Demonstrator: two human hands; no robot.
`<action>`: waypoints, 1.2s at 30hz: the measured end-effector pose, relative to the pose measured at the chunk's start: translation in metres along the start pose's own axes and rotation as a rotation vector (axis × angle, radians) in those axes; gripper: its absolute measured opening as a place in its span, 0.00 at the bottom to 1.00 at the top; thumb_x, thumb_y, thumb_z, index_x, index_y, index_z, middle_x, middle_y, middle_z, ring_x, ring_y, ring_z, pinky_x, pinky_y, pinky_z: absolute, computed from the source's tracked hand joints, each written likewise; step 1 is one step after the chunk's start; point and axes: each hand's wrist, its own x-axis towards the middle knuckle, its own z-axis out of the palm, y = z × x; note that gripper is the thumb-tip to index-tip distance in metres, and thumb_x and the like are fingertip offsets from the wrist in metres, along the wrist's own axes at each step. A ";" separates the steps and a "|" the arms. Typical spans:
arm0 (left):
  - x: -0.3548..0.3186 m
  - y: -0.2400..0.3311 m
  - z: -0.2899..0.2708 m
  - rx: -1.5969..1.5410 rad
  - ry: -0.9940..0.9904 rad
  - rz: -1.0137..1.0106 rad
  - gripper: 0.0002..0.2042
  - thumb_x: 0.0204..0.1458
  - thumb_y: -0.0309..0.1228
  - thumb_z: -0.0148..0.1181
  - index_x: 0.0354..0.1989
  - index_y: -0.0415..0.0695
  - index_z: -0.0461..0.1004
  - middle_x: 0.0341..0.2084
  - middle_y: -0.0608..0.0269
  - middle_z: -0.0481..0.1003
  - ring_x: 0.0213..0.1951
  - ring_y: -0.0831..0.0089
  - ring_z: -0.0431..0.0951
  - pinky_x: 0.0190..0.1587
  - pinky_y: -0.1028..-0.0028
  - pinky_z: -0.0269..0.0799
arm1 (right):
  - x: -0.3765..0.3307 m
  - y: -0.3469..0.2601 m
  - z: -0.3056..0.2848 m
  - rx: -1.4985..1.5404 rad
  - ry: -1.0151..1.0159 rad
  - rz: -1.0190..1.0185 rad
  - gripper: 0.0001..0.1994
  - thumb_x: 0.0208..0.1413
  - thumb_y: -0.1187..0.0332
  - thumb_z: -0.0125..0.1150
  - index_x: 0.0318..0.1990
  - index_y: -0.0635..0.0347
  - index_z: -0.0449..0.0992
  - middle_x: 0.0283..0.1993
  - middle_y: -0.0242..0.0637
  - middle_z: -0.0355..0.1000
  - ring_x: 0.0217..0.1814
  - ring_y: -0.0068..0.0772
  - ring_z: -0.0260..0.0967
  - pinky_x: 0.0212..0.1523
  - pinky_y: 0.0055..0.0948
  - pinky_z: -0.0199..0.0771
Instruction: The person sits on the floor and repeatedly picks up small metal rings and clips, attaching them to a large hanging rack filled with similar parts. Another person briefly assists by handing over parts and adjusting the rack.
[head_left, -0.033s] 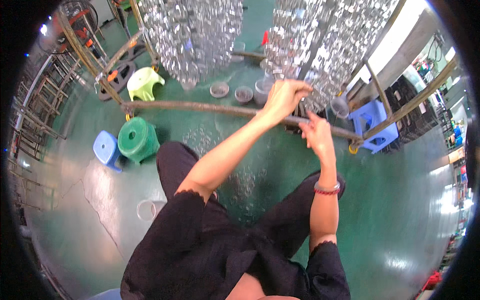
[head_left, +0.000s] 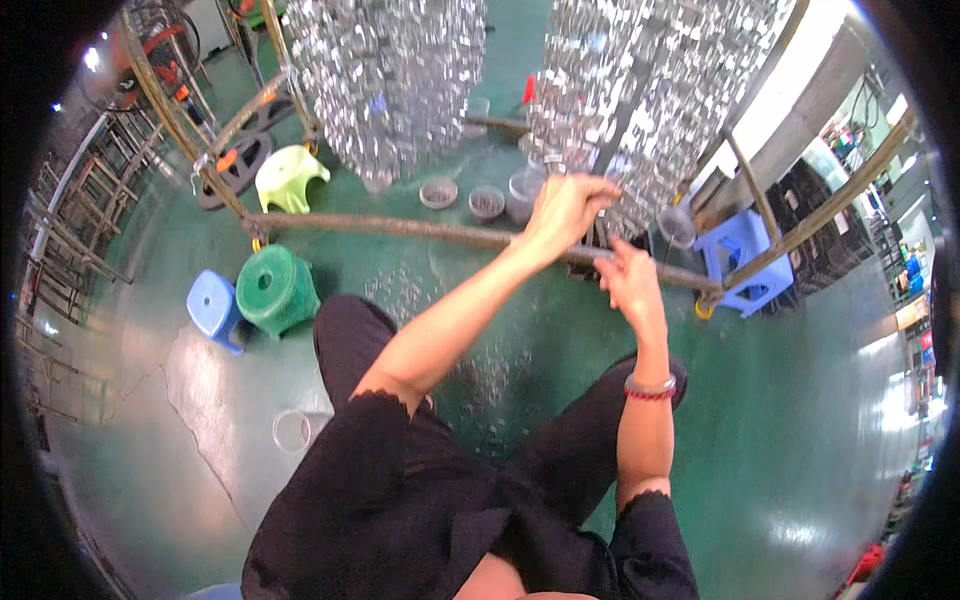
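Observation:
Two large bunches of small shiny metal pieces hang from a rusty rack; the right bunch (head_left: 660,90) comes down just past my hands. My left hand (head_left: 568,212) reaches over the rack's lower bar (head_left: 400,226) to the bottom of that bunch, its thumb and fingers pinched together. Whatever lies between those fingertips is too small to name. Close by on the right, my right hand (head_left: 634,285) is partly closed beside the bar, forefinger extended toward the lowest pieces. Its palm side is hidden, so what it pinches is unclear. The left bunch (head_left: 390,80) hangs untouched.
Small bowls of metal bits (head_left: 487,203) stand on the floor behind the bar. Stools surround the rack: green (head_left: 278,290), light blue (head_left: 213,305), yellow-green (head_left: 290,180) and blue (head_left: 748,262). A clear plastic cup (head_left: 297,430) lies at left. Loose metal bits (head_left: 490,385) litter the floor between my legs.
The whole scene sits slightly lower in the picture, my hands with it. Both hands keep nearly the same pose at the bottom of the right bunch.

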 end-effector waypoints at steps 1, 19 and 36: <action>0.000 0.001 0.000 -0.002 -0.013 -0.013 0.09 0.48 0.26 0.58 0.37 0.41 0.79 0.34 0.52 0.78 0.38 0.61 0.79 0.41 0.69 0.73 | -0.001 -0.001 0.000 -0.001 0.004 0.013 0.24 0.51 0.67 0.59 0.55 0.68 0.67 0.16 0.41 0.71 0.14 0.31 0.68 0.21 0.33 0.69; -0.012 0.026 -0.048 0.163 0.078 -0.042 0.10 0.47 0.28 0.62 0.38 0.43 0.78 0.31 0.54 0.78 0.31 0.65 0.79 0.35 0.70 0.72 | -0.023 -0.099 -0.074 0.115 0.288 -0.222 0.20 0.53 0.69 0.57 0.54 0.64 0.70 0.16 0.39 0.68 0.17 0.24 0.67 0.22 0.29 0.66; 0.090 0.093 -0.029 0.596 0.359 0.218 0.11 0.47 0.36 0.61 0.35 0.43 0.77 0.27 0.58 0.74 0.32 0.58 0.77 0.33 0.63 0.72 | 0.028 -0.107 -0.085 0.252 0.250 -0.273 0.22 0.58 0.69 0.51 0.60 0.64 0.63 0.14 0.26 0.64 0.11 0.13 0.52 0.12 0.19 0.52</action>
